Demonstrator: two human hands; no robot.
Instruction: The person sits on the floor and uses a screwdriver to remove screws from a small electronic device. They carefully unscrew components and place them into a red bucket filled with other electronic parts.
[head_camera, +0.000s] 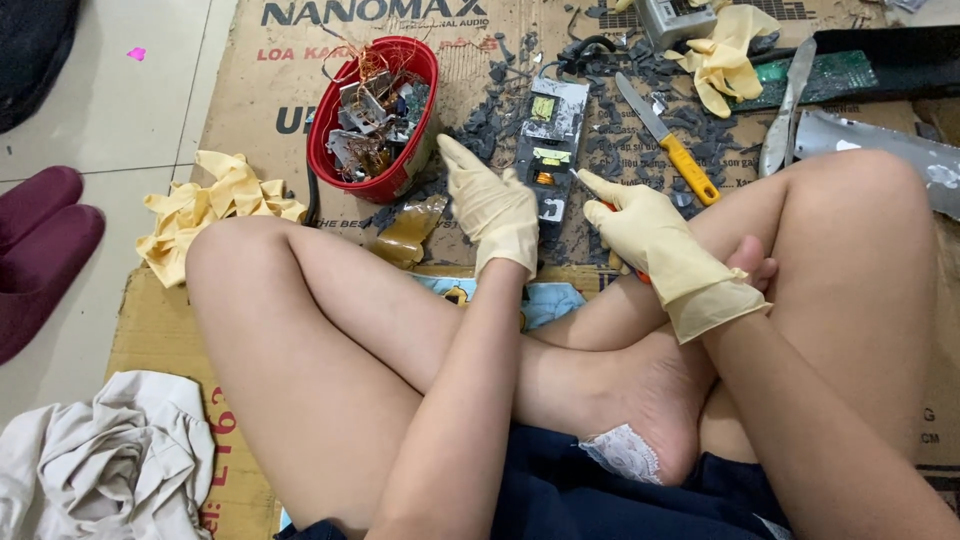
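Down on the floor, seen from the head camera, a person sits cross-legged on a flattened cardboard sheet (250, 110). Both hands wear pale yellow rubber gloves.

A long circuit board (550, 145) lies on the cardboard just in front of the hands. Its long side runs away from the person, toward the far edge of the cardboard. The left hand (495, 212) sits right beside the board's left side, fingers together and pointing up along it, maybe touching it. The right hand (645, 240) is curled around something with an orange handle (641, 274), mostly hidden, so what the tool is cannot be told. Its pointing finger reaches toward the near right end of the board. Both hands are close, and the left one is nearer to the board.

Lots of broken dark grey plastic bits (610, 150) lie all around the board. A knife with an orange-yellow handle (668, 138) lies just to the board's right, slanted. A red bowl (375, 120) full of metal parts and copper wire stands to the left. Spare yellow gloves lie crumpled near the left edge of the cardboard (215, 205) and near the far edge (725, 55). A white cloth (100, 455) sits at the near left corner.
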